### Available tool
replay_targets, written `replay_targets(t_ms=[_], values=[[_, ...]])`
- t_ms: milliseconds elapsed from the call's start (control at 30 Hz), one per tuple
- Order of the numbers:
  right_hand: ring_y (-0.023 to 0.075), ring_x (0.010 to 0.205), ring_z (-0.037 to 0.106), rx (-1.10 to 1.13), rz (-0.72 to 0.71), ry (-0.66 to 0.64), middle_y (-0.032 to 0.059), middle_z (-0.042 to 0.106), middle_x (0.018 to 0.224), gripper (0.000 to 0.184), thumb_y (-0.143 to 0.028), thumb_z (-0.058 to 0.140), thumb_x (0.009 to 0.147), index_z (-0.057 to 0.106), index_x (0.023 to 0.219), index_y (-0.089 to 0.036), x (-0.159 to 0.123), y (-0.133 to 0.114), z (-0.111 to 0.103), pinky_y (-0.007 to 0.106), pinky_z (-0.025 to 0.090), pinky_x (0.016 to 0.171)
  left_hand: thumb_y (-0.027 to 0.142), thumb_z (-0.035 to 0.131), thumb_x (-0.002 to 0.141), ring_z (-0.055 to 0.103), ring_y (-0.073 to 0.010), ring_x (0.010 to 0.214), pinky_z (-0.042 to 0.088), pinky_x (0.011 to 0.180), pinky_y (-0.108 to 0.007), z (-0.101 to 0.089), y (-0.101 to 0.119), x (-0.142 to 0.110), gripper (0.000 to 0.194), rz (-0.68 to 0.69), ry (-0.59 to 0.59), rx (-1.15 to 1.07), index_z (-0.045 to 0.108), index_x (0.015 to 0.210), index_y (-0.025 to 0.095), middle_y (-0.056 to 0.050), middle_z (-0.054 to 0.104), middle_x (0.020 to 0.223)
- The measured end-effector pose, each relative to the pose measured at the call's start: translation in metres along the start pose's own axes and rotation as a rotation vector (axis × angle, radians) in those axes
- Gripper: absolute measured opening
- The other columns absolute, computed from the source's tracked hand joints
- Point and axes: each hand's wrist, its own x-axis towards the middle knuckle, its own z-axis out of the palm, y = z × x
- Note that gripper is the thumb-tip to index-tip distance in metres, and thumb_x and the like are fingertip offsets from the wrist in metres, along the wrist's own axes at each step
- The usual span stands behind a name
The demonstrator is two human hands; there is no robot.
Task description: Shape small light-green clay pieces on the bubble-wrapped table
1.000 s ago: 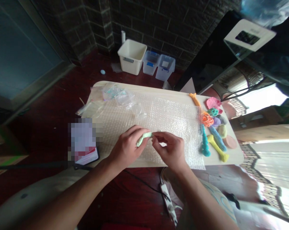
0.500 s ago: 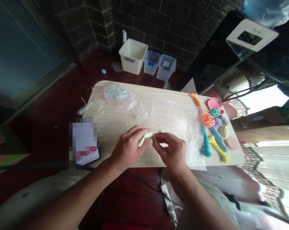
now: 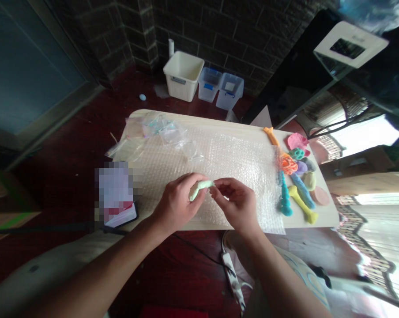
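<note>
A curved, pale green strip of modelling clay (image 3: pixel 199 188) is held above the bubble wrap (image 3: pixel 242 154). My left hand (image 3: pixel 177 202) is closed round its lower left part, thumb below and fingers behind. With thumb and fingertips, my right hand (image 3: pixel 238 202) pinches at the strip's right tip; the exact contact is partly hidden. To the right lie coloured clay pieces: an orange looped piece (image 3: pixel 288 164), a teal beaded stick (image 3: pixel 284 196), a yellow bone-like stick (image 3: pixel 303 205), a blue stick (image 3: pixel 303 191) and a pink piece (image 3: pixel 297 141).
Clear plastic bags (image 3: pixel 173 134) cover the table's back left. A blurred-out item (image 3: pixel 116 185) rests at its left edge. Beyond the table stand a white bin (image 3: pixel 182 84) and two clear tubs (image 3: pixel 230 90). A power strip (image 3: pixel 231 276) lies below the front edge.
Both hands stay nearly in place, with the right fingers shifted slightly on the clay's tip. A small green bit seen behind the right fingers is no longer visible. The view has shifted slightly.
</note>
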Motion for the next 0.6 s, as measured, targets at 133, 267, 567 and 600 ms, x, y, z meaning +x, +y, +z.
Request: replay_targets(t_ms=[133,267,567,600], values=[[0.0187,0.069,0.076,0.046,0.047,0.014,0.0063,0.082,0.083,0.013,-0.029,0.080,0.086,0.079,0.094,-0.020,0.001,-0.001,-0.001,0.031,0.064,0.065,0.017,0.060,0.097,0.073,-0.0207,0.099,0.058,0.091,-0.033,0.002,0.000,0.000,0.019,0.027,0.002,-0.011,0.068,0.115,0.020,-0.007,0.077,0.107],[0.0191,0.069,0.077,0.040,0.038,0.039,0.0059,0.081,0.080,0.009,-0.027,0.078,0.086,0.078,0.091,-0.020,-0.001,-0.002,-0.001,0.031,0.063,0.066,0.016,0.060,0.099,0.072,-0.0207,0.109,0.057,0.099,-0.033,0.005,-0.002,-0.001,0.028,0.072,-0.019,-0.042,0.068,0.125,0.019,-0.009,0.076,0.119],[0.0140,0.056,0.065,0.110,0.095,0.020,0.0013,0.071,0.066,0.014,-0.030,0.077,0.083,0.070,0.080,-0.019,0.004,-0.002,0.002,0.026,0.055,0.054,0.016,0.062,0.099,0.075,-0.0214,0.105,0.060,0.094,-0.034,0.010,-0.004,-0.005,0.025,0.061,-0.013,-0.031,0.070,0.123,0.020,-0.009,0.078,0.116],[0.0142,0.057,0.066,0.164,0.116,0.003,0.0016,0.072,0.067,0.017,-0.033,0.078,0.084,0.070,0.081,-0.019,0.005,-0.002,0.002,0.026,0.056,0.055,0.016,0.062,0.099,0.075,-0.0214,0.105,0.060,0.094,-0.034,0.010,-0.003,-0.005,0.025,0.066,-0.006,-0.019,0.070,0.123,0.020,-0.009,0.078,0.115]])
